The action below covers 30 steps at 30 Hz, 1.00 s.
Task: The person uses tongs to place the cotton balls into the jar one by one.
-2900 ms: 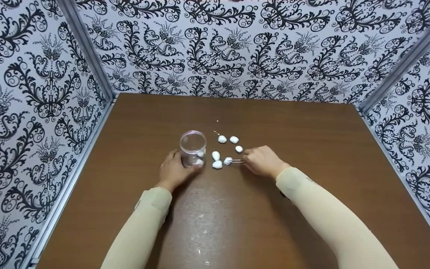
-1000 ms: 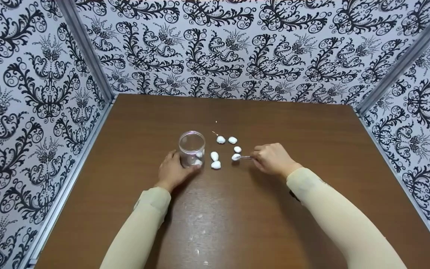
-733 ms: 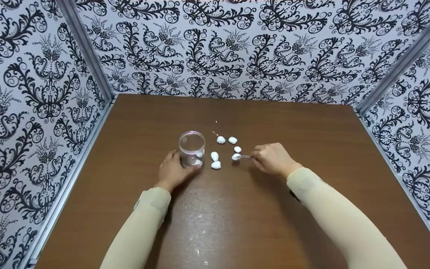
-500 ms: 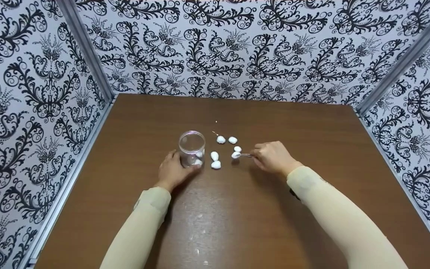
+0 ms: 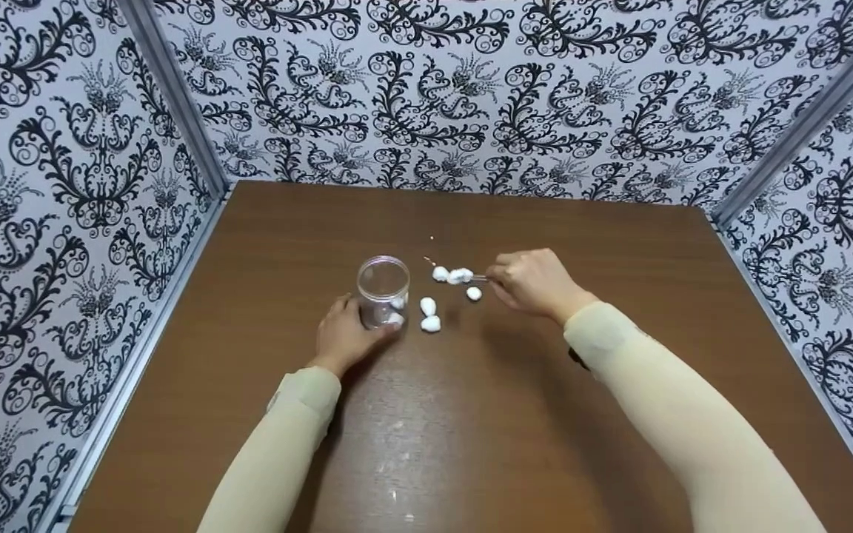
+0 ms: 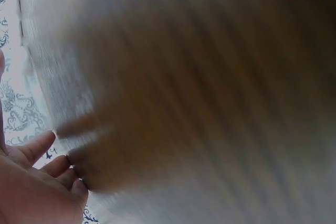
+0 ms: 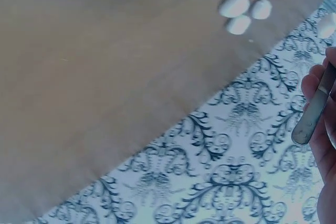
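Right hand [image 5: 534,281] grips tweezers [image 5: 479,278], blunt end [image 7: 303,134] visible only in right-wrist view.

Cream left sleeve [image 5: 271,451] and matching right sleeve [image 5: 678,422] ending in cuffs [image 5: 309,390]; small dark piece [image 5: 577,358] peeking out below right cuff [image 5: 595,333].

A small, booth-like workstation. Beyond the right hand's fingers [image 5: 499,275] rises a flat white back panel printed with black floral scrolls [image 5: 434,96]; matching scroll-printed white side panels [image 5: 34,222] stand well out to either side of both hands' fingers. Straight grey, metal-looking corner posts [image 5: 178,96] join the panels. Beneath the fingers spreads a smooth brown wood-grain surface [image 5: 412,444]. The left wrist view is badly blurred, though the same print seems to show past the fingertips.
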Each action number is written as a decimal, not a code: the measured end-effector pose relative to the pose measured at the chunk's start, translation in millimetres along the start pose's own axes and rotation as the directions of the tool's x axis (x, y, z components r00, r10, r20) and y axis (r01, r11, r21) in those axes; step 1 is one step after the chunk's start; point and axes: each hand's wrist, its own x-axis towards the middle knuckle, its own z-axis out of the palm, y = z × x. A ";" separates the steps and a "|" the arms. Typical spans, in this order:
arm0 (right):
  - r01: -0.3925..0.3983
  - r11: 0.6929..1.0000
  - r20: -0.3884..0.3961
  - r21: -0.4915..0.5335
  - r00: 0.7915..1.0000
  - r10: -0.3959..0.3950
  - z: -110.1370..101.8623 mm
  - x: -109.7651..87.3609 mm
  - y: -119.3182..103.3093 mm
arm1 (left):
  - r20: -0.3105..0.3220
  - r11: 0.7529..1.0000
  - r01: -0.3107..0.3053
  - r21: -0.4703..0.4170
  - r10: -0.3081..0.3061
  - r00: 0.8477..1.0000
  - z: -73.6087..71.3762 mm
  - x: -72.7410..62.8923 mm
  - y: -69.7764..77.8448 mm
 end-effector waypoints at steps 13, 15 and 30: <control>0.083 0.997 -0.043 0.006 0.996 -0.082 -4.6 73.7 -32.7 | -0.040 1.000 -0.021 0.010 0.022 0.999 1.0 1.4 -0.8; 0.097 0.995 -0.036 0.012 0.995 -0.097 -0.2 80.2 -39.1 | -0.048 1.000 -0.027 0.006 0.027 0.998 1.3 1.7 -0.4; 0.125 0.992 0.007 -0.016 0.992 -0.124 17.3 83.5 -50.0 | 0.005 0.999 0.027 -0.025 -0.027 1.000 0.8 0.9 0.6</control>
